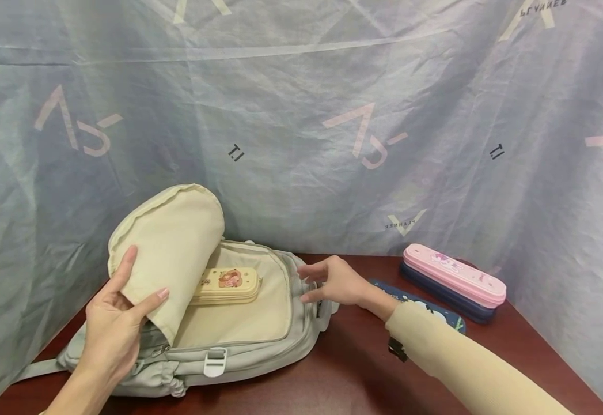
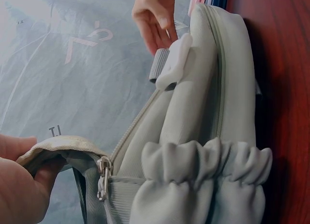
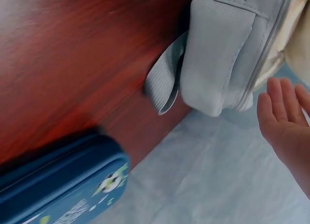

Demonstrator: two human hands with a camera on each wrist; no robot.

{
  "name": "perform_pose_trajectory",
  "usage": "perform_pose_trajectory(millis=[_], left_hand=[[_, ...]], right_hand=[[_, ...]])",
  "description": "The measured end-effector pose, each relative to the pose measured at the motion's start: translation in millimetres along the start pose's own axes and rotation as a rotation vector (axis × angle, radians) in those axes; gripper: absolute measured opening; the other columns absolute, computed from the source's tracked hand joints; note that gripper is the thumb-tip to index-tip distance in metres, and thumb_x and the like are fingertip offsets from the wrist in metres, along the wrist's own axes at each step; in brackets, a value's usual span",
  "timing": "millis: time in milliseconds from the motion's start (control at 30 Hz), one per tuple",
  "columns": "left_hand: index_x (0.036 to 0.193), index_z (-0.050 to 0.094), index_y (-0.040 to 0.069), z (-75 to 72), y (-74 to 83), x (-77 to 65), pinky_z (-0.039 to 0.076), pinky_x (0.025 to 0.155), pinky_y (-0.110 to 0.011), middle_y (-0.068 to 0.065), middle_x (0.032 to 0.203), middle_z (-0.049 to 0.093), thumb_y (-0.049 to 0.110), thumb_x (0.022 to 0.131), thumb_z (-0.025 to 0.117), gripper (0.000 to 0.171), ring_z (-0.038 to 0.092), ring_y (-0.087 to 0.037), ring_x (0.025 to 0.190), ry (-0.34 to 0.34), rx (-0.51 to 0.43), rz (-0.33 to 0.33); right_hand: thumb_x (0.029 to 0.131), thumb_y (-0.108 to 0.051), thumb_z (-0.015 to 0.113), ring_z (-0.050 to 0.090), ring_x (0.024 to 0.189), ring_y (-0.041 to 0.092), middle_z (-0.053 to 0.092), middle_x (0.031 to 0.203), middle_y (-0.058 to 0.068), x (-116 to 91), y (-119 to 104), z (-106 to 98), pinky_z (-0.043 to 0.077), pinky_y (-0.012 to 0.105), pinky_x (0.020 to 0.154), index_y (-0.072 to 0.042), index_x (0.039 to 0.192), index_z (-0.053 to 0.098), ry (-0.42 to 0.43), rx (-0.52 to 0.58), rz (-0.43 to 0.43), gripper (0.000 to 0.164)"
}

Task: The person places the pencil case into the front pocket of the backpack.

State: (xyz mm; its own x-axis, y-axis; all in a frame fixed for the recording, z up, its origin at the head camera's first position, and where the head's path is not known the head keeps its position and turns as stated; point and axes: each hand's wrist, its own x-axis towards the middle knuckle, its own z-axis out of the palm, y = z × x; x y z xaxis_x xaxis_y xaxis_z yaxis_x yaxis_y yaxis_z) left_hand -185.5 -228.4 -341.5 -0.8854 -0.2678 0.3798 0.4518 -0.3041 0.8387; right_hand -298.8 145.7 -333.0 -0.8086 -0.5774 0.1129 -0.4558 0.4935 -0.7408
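A pale grey-green backpack (image 1: 260, 354) lies on the table with its cream-lined front flap (image 1: 171, 248) folded back to the left. My left hand (image 1: 109, 331) pinches the flap's edge between thumb and fingers; the left wrist view shows a metal zipper pull (image 2: 103, 178) close beside that grip. Inside the bag, on the cream lining, rests a yellow pencil case (image 1: 231, 288) with a cartoon picture, its left end hidden by the flap. My right hand (image 1: 338, 281) hovers at the bag's right end, fingers loosely bent and holding nothing.
Right of the bag, a pink pencil case (image 1: 451, 274) sits on top of a dark blue case (image 1: 436, 291). Another blue case (image 1: 457, 323) with a cartoon print lies partly behind my right forearm. Grey printed cloth (image 1: 291, 115) hangs around the brown table (image 1: 358, 369).
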Motion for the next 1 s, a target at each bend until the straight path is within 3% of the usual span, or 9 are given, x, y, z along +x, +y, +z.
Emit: perform_pose_trajectory(millis=[233,500,667,800,1000], left_hand=[[0.165,0.036,0.021,0.1,-0.1,0.2,0.054,0.099,-0.022,0.007,0.175,0.013,-0.030,0.088,0.063,0.097,0.033,-0.008,0.151,-0.008,-0.009,0.001],[0.165,0.035,0.022,-1.5,-0.3,-0.7,0.053,0.098,-0.020,0.009,0.175,0.010,-0.030,0.088,0.063,0.097,0.026,-0.008,0.154,0.001,0.001,-0.018],[0.165,0.035,0.022,-2.1,-0.5,-1.0,0.053,0.099,-0.021,0.008,0.175,0.010,-0.030,0.088,0.063,0.097,0.034,-0.003,0.149,-0.002,-0.008,-0.014],[0.165,0.035,0.023,-2.6,-0.6,-1.2,0.053,0.099,-0.021,0.008,0.175,0.010,-0.030,0.088,0.063,0.098,0.040,0.000,0.144,-0.002,-0.013,-0.014],[0.165,0.036,0.022,-2.4,-0.4,-1.3,0.053,0.099,-0.019,0.008,0.175,0.010,-0.029,0.089,0.063,0.096,0.025,-0.005,0.153,0.003,-0.001,-0.021]], right_hand=[[0.086,-0.020,0.091,0.069,0.118,0.031,0.072,0.130,0.013,-30.5,10.1,-15.8,0.055,0.056,0.102,-0.003,0.138,0.069,0.095,-0.054,-0.063,0.059],[0.087,-0.024,0.089,0.071,0.115,0.029,0.075,0.124,0.009,-70.6,30.0,-30.0,0.058,0.053,0.097,-0.004,0.137,0.070,0.129,-0.123,-0.059,0.057],[0.088,-0.031,0.089,0.067,0.123,0.030,0.074,0.127,0.008,-96.2,39.0,-41.6,0.055,0.057,0.102,-0.006,0.139,0.069,0.157,-0.131,0.000,0.060],[0.088,-0.034,0.089,0.065,0.126,0.030,0.073,0.130,0.010,-115.7,44.8,-50.5,0.056,0.053,0.103,-0.004,0.140,0.068,0.180,-0.126,0.042,0.064],[0.088,-0.032,0.089,0.068,0.121,0.029,0.074,0.126,0.010,-141.0,56.8,-62.0,0.059,0.038,0.098,-0.001,0.139,0.068,0.205,-0.153,0.049,0.063]])
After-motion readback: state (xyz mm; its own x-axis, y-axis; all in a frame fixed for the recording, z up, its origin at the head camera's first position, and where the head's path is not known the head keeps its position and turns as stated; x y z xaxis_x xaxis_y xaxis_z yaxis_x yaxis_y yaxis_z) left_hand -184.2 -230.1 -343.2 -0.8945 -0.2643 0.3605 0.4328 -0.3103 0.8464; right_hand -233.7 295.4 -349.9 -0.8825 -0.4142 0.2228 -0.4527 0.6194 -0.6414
